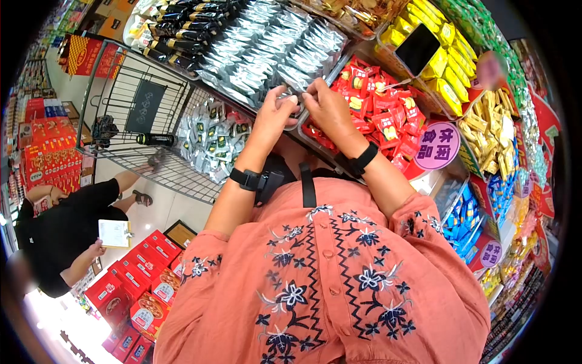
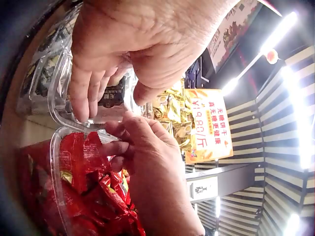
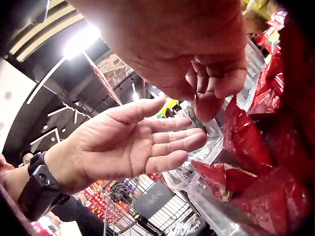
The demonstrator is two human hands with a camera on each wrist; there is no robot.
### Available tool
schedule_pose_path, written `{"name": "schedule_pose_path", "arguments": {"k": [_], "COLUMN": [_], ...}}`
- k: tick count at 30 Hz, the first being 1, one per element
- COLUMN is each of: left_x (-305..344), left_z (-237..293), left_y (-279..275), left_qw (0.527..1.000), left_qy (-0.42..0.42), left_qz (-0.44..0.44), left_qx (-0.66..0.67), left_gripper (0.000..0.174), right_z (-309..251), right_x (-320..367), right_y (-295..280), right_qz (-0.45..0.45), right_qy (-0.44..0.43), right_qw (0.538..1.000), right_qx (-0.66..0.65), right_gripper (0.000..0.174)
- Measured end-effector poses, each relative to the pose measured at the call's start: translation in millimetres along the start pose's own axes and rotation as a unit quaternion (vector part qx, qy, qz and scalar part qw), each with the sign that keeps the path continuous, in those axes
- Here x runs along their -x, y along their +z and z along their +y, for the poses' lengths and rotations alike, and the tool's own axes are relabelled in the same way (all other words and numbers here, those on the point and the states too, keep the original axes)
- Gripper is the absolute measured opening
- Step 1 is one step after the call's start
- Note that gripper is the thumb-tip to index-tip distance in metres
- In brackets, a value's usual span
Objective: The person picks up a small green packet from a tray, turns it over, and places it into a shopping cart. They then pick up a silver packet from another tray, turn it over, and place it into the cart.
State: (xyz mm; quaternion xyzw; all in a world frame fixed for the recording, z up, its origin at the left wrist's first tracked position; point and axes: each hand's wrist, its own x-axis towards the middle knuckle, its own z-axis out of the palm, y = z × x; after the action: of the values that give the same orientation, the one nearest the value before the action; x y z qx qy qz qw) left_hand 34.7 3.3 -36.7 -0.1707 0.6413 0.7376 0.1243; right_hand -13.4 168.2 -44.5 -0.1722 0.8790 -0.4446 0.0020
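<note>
My left hand (image 1: 279, 109) and right hand (image 1: 330, 112) meet at the near corner of the tray of silver packets (image 1: 267, 48). Between them is a small silver packet with a dark label (image 2: 112, 101). In the right wrist view the left hand (image 3: 133, 142) has its fingers nearly straight, palm facing the camera, fingertips at the packet's edge. My right hand (image 3: 197, 64) has curled fingers, and its thumb and fingers pinch that packet, seen edge-on. Red packets (image 1: 388, 115) fill the tray right beside the right hand.
A wire shopping cart (image 1: 136, 97) stands at the left, with silver packets (image 1: 212, 133) inside. Yellow packets (image 1: 454, 79) and gold ones (image 1: 491, 133) lie at the right. A person in black (image 1: 66, 224) with a clipboard (image 1: 114, 233) is near stacked red boxes (image 1: 142, 267).
</note>
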Motion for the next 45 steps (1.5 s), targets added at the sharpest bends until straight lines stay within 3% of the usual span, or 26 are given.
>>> {"name": "schedule_pose_path", "arguments": {"k": [13, 32, 39, 45], "left_x": [-10, -44, -43, -18], "left_z": [3, 12, 9, 16], "left_y": [1, -5, -1, -15], "left_qw": [1.0, 0.982, 0.98, 0.984], "left_qy": [-0.017, -0.101, -0.089, -0.076], "left_qz": [-0.002, 0.049, 0.075, 0.052], "left_qx": [-0.021, -0.154, -0.164, -0.153], "left_gripper": [0.068, 0.065, 0.062, 0.059], "right_z": [-3, 3, 3, -18], "right_x": [-7, -10, -12, -9], "right_y": [-7, -11, -7, -24], "right_qz": [-0.004, -0.026, -0.017, -0.03], "right_qy": [0.011, 0.0, -0.014, 0.028], "right_qw": [1.0, 1.0, 0.999, 0.999], "right_qx": [0.005, 0.014, 0.043, -0.008], "right_gripper": [0.017, 0.017, 0.018, 0.022]}}
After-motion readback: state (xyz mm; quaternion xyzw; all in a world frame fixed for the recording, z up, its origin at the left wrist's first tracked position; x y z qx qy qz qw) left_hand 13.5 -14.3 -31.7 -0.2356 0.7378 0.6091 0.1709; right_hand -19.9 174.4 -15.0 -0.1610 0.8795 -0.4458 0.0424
